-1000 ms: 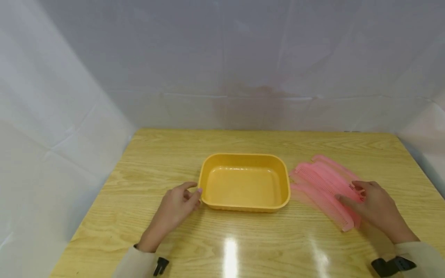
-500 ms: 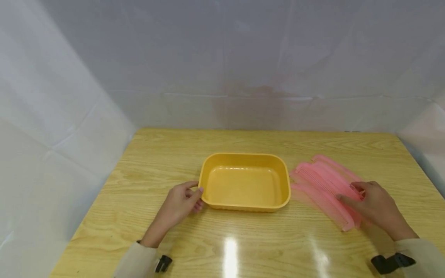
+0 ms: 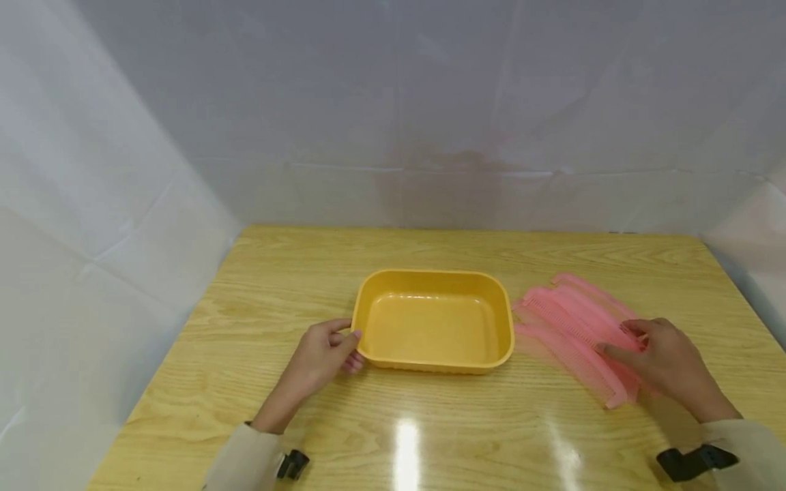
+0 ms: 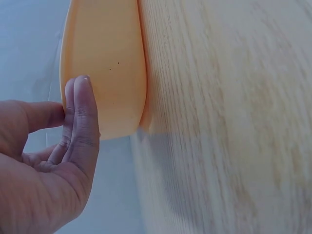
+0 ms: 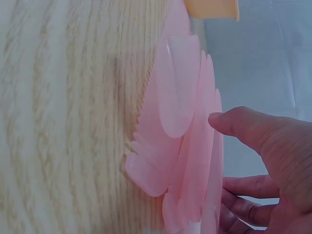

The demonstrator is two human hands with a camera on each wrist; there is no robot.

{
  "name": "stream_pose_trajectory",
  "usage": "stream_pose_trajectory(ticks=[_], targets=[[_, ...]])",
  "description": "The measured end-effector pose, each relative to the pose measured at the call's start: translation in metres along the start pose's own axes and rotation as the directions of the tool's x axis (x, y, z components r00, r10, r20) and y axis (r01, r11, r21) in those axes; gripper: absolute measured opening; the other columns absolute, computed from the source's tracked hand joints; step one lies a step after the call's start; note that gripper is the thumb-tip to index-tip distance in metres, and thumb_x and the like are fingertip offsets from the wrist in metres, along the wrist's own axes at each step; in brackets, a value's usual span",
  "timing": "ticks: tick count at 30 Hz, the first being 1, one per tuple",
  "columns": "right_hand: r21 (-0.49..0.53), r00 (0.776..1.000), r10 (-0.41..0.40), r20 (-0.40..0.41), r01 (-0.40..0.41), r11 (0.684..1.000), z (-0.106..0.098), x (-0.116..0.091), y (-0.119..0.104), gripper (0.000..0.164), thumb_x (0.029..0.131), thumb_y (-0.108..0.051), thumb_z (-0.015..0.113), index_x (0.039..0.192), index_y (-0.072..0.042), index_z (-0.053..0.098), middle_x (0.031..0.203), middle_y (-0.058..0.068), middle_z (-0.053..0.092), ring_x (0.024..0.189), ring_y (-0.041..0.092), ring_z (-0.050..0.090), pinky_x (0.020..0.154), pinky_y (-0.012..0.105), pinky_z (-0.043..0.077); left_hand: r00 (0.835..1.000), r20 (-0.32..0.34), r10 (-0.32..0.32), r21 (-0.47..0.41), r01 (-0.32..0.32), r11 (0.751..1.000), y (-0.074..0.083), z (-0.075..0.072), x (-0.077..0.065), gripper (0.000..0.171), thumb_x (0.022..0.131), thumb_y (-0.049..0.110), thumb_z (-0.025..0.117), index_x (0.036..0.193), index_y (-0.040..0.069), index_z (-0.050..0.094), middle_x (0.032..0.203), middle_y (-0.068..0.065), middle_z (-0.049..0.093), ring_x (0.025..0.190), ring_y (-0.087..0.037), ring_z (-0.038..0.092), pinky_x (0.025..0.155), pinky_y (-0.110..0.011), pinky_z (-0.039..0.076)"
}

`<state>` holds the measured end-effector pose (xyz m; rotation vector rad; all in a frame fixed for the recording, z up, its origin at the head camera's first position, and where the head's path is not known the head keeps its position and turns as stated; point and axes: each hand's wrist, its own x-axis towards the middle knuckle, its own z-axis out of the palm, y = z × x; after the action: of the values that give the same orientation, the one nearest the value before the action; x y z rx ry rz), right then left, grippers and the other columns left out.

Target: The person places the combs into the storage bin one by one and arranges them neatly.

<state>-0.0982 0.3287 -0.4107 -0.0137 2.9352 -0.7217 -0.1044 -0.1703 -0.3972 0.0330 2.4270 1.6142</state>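
A yellow rectangular tray (image 3: 432, 331) with rounded corners stands on the wooden table, nothing inside it. My left hand (image 3: 322, 358) holds its left front corner, thumb at the rim and fingers along the outer wall; in the left wrist view, the fingers (image 4: 80, 122) lie against that wall (image 4: 114, 63). To the right of the tray several pink combs (image 3: 568, 317) overlap in a loose, slanted pile. My right hand (image 3: 663, 361) grips the upper comb (image 5: 217, 161) near its near right end, with the thumb on one edge and fingers on the other.
The wooden table (image 3: 295, 273) carries the tray at its middle and the combs at right. Pale sheeting (image 3: 344, 198) rises along the back, left and right edges. A black strap (image 3: 696, 464) hangs at the right sleeve, another (image 3: 293, 464) at the left.
My left hand has edged slightly right and its thumb has settled onto the tray's rim. The tray has barely shifted. My right hand and the combs look almost unchanged.
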Motion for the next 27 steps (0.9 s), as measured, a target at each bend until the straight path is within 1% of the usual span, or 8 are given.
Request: stream_pose_trajectory(ticks=[6, 11, 22, 27], targets=[[-0.01, 0.999, -0.028, -0.014, 0.028, 1.0, -0.002, 0.002, -0.002, 0.078, 0.091, -0.049, 0.074, 0.128, 0.017, 0.056, 0.116, 0.038, 0.055, 0.094, 0.043, 0.061, 0.069, 0.053, 0.055, 1.0, 0.01, 0.001, -0.027, -0.001, 1.0, -0.001, -0.001, 0.0, 0.039, 0.104, 0.006, 0.056, 0.138, -0.011, 0.052, 0.079, -0.019, 0.072, 0.066, -0.028, 0.071, 0.064, -0.041, 0.064], [0.001, 0.998, -0.055, -0.02, 0.055, 0.998, -0.004, 0.004, -0.007, 0.076, 0.09, -0.046, 0.075, 0.128, 0.017, 0.056, 0.117, 0.038, 0.054, 0.095, 0.043, 0.061, 0.07, 0.054, 0.056, 1.0, 0.024, 0.002, -0.043, -0.001, 0.999, -0.001, -0.001, -0.001, 0.039, 0.104, 0.007, 0.056, 0.139, -0.011, 0.051, 0.08, -0.019, 0.072, 0.068, -0.029, 0.071, 0.064, -0.042, 0.064], [0.04, 0.99, -0.126, -0.066, 0.128, 0.991, -0.012, 0.015, -0.028, 0.073, 0.09, -0.042, 0.077, 0.132, 0.014, 0.056, 0.124, 0.034, 0.053, 0.102, 0.045, 0.059, 0.075, 0.058, 0.055, 1.0, 0.007, -0.017, -0.069, 0.017, 0.997, 0.0, 0.0, -0.001, 0.039, 0.103, 0.005, 0.056, 0.139, -0.011, 0.051, 0.08, -0.021, 0.072, 0.067, -0.028, 0.071, 0.065, -0.044, 0.064], [0.038, 0.986, -0.153, -0.073, 0.156, 0.987, -0.013, 0.02, -0.038, 0.071, 0.09, -0.041, 0.077, 0.132, 0.013, 0.057, 0.122, 0.031, 0.054, 0.103, 0.046, 0.06, 0.076, 0.061, 0.055, 1.0, 0.011, -0.011, -0.07, 0.012, 0.998, 0.001, 0.0, -0.001, 0.04, 0.104, 0.005, 0.055, 0.139, -0.012, 0.05, 0.08, -0.021, 0.072, 0.068, -0.029, 0.071, 0.066, -0.044, 0.064]])
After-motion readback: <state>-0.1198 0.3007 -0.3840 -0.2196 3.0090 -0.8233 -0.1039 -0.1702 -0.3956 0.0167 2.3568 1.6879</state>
